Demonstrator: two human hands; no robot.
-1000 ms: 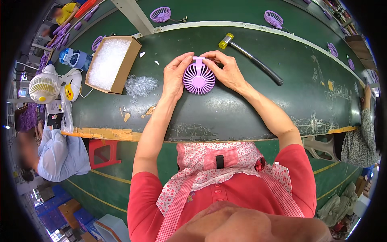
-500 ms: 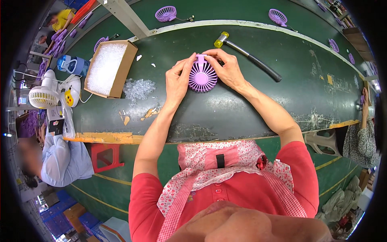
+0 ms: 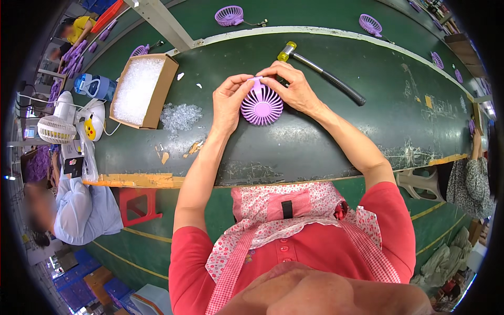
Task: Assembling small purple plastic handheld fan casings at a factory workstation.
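A round purple fan grille [image 3: 262, 111] with radiating ribs and a short tab at its far side is held between my hands over the dark green bench. My left hand [image 3: 228, 103] pinches the left side of the tab with thumb and forefinger. My right hand [image 3: 295, 90] grips the tab's other side, its fingers partly covering it. Just beyond my right hand lies a hammer [image 3: 326, 76] with a yellow head and black handle. Left of my hands sits a loose pile of small clear plastic pieces [image 3: 180, 116].
A cardboard box [image 3: 167, 86] full of clear plastic pieces stands left on the bench, near a blue bottle [image 3: 94, 85] and a white desk fan [image 3: 56, 128]. Past the pale rail [image 3: 315, 33], purple fan parts [image 3: 229, 16] lie on a green belt. Co-workers sit at both sides.
My hands have drawn the grille slightly nearer and tilted it. Beyond the rail, the purple fan parts have shifted to the right.
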